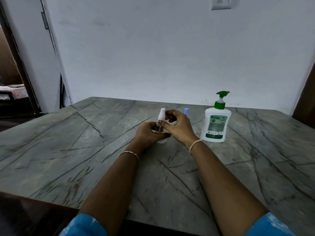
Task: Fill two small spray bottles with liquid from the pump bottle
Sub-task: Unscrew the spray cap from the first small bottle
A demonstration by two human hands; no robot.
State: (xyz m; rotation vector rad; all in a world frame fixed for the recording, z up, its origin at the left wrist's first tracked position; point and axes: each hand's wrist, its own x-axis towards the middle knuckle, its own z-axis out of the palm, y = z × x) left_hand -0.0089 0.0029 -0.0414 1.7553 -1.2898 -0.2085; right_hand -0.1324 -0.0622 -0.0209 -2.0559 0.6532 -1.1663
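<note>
Grey-white wall (153, 48) filled the view beyond both hands, w/ a switch plate (221, 3) high up, above and right of the R hand (179, 126), and a dark doorway (10, 74) far out left of the L hand (150, 133). Grey stone-look table (68, 150), crossed w/ dark veins, lay under both forearms and ran on past the fingertips to the wall. Blue sleeves (85, 225) showed at the bottom edge, bare forearms reaching fwd from them.

Pump bottle (215, 123) stood upright on the table just right of the R hand, not touching it: white body, green-and-white label, green pump head.

L hand had its fingers curled round the lower body of the clear spray bottle (161, 114), gripping it upright. R hand, close against the L (knuckles nearly meeting), pinched the same bottle higher up, thumb and fingertips closed at the white spray head. So both hands were clamped on that one bottle, which sat between them. Its base was down by the tabletop, below the L hand's thumb; touching or just off, couldn't tell. Fill level: too covered by fingers to judge.

Second small bottle (186, 111) peeked out beyond the R hand's knuckles, btw that hand and the pump bottle; only its pale blue cap showed. Thin chain bracelet (130, 153) sat on the L wrist, a pale band (195, 144) on the R wrist.
</note>
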